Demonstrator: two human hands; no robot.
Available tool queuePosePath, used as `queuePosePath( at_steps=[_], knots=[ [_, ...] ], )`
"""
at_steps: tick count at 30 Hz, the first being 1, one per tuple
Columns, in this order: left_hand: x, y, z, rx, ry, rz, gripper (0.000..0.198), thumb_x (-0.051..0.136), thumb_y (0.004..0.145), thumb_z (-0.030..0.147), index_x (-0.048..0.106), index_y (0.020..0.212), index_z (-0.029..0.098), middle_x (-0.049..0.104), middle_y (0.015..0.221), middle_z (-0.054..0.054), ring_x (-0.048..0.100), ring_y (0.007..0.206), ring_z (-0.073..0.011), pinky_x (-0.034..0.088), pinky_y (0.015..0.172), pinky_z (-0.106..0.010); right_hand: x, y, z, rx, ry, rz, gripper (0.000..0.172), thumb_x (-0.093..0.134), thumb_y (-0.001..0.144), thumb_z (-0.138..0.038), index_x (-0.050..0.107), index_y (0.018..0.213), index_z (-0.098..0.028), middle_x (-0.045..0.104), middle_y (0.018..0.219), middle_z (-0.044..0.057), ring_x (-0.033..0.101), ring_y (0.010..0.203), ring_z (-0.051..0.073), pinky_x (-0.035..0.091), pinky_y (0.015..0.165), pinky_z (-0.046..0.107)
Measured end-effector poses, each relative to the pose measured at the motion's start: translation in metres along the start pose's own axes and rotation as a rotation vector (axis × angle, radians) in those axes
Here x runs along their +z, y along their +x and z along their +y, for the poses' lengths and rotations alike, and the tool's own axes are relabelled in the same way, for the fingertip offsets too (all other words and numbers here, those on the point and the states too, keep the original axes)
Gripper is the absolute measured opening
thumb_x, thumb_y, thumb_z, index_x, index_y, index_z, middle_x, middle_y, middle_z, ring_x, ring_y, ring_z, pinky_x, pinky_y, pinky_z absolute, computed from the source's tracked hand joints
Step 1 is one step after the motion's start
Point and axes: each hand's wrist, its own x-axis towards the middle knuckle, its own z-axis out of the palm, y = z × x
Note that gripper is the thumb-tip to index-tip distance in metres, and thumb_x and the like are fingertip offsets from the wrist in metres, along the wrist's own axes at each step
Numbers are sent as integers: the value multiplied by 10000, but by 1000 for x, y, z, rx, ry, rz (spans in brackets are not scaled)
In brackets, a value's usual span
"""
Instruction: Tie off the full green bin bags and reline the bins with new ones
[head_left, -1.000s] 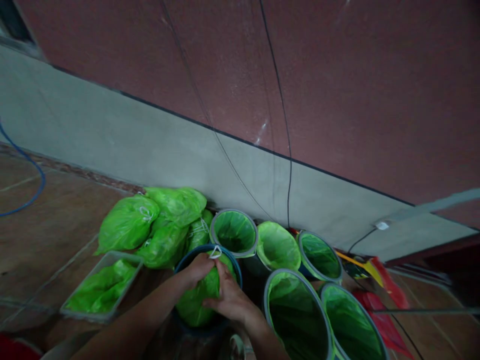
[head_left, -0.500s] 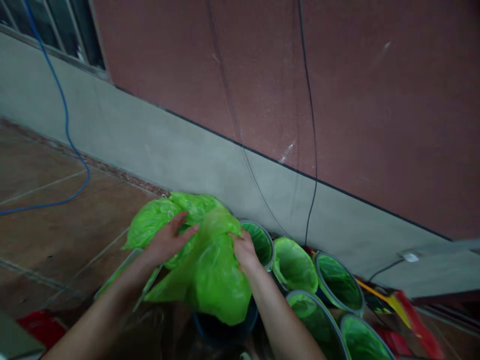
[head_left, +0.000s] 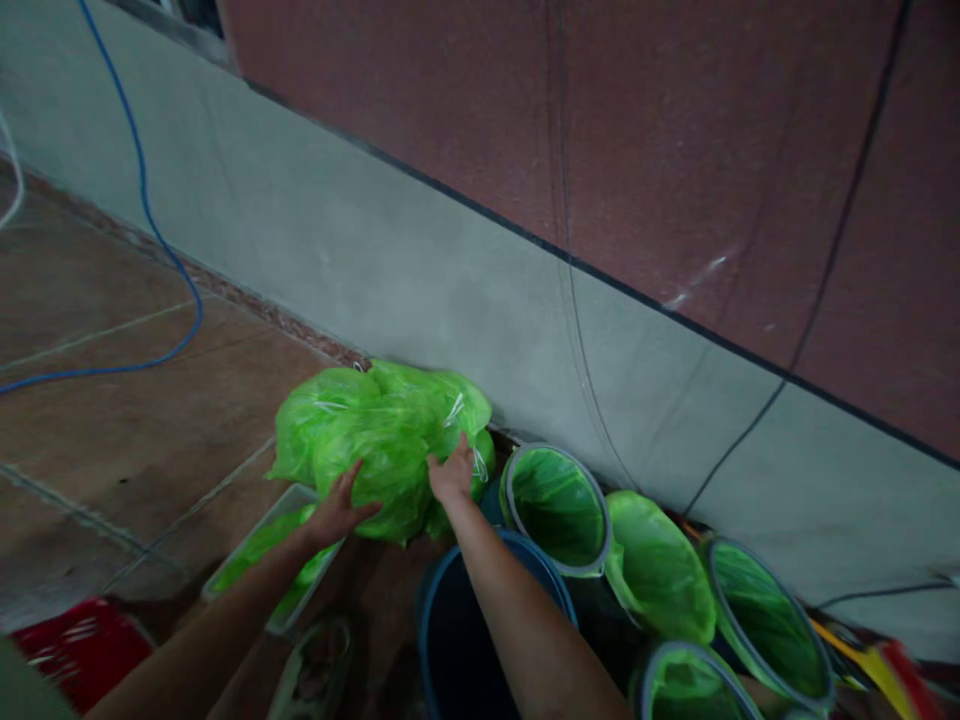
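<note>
The filled green bag [head_left: 379, 450], held above the blue bin [head_left: 461, 650] half a second ago, now appears to lie on the pile left of centre, so its lift-out looks finished. The left hand [head_left: 341, 512] and right hand [head_left: 452, 470] are spread over it, gripping nothing; contact is unclear. The blue bin, bottom centre, shows a dark, unlined inside. Lined bins [head_left: 606, 520] fill the lower right; a clear tub [head_left: 288, 620], lower left, holds crumpled green plastic [head_left: 262, 545].

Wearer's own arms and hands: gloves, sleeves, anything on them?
No gloves on the left hand or right hand. Left forearm and right forearm are bare; no sleeve, watch or bracelet shows. Too dim and soft to rule out thin rings.
</note>
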Motion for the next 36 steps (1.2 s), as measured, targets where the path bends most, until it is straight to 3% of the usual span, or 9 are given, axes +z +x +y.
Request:
queuePosePath(
  at_steps=[4, 8, 17, 22, 25, 29, 32, 34, 36],
  knots=[
    [30, 32, -27, 72, 315, -90, 880, 632, 778, 379, 308, 1540, 81, 399, 1541, -264, 357, 1454, -381, 371, 1139, -502, 35, -8, 2, -222, -268, -99, 794, 622, 874, -359, 257, 1570, -249, 163, 1652, 154, 234, 1488, 352, 290, 1139, 551],
    [34, 52, -25, 60, 543, -81, 823, 609, 817, 344, 300, 1557, 162, 324, 1583, -244, 354, 1441, -415, 370, 1114, -551, 54, 29, 0, -269, -396, -225, 799, 599, 902, -446, 222, 1581, -256, 80, 1668, 159, 118, 1512, 389, 199, 1144, 642],
    [50, 111, -47, 125, 665, -105, 727, 665, 786, 261, 439, 1460, 108, 408, 1486, -238, 435, 1364, -371, 359, 1129, -469, 98, 97, 45, -56, -449, -370, 753, 505, 933, -529, 238, 1566, -219, 241, 1626, 153, 222, 1476, 361, 278, 1120, 622],
    [41, 126, -49, 152, 533, -123, 755, 706, 711, 196, 485, 1422, 75, 516, 1385, -226, 484, 1323, -363, 378, 1132, -484, 88, 102, 43, -54, -479, -408, 713, 525, 934, -512, 297, 1540, -214, 332, 1567, 171, 340, 1414, 361, 341, 1084, 582],
    [14, 105, -50, 201, 345, -109, 762, 673, 738, 232, 454, 1456, 100, 487, 1457, -200, 561, 1262, -307, 455, 1082, -426, 66, 85, 25, -74, -533, -350, 692, 596, 909, -436, 354, 1511, -194, 393, 1517, 191, 406, 1363, 365, 387, 1046, 550],
    [-28, 41, -60, 103, 20, 76, 702, 575, 844, 413, 422, 1486, 175, 563, 1424, -151, 680, 1065, -253, 572, 888, -388, 55, 33, -12, -260, -575, -256, 381, 497, 949, -238, 573, 1311, -149, 556, 1353, 196, 550, 1212, 317, 435, 993, 464],
    [-39, -11, -77, -296, 90, 331, 564, 512, 877, 417, 557, 1371, 149, 713, 1179, -141, 712, 984, -287, 570, 846, -405, 86, -15, -37, -470, -469, -560, 262, 476, 928, -162, 686, 1083, -138, 696, 1101, 149, 654, 1027, 245, 494, 898, 350],
    [-32, -35, -92, -483, 226, 330, 509, 471, 888, 339, 583, 1342, 136, 729, 1125, -155, 713, 997, -304, 556, 868, -415, 123, -41, -47, -531, -432, -810, 186, 575, 867, -173, 722, 966, -116, 731, 1012, 156, 672, 1009, 248, 509, 872, 314],
    [-19, -45, -108, -535, 325, 230, 541, 456, 871, 234, 531, 1398, 133, 678, 1250, -179, 697, 1064, -294, 542, 905, -394, 159, -57, -51, -495, -402, -874, 144, 681, 766, -155, 739, 887, -105, 753, 922, 159, 687, 987, 265, 519, 866, 313]
  ],
)
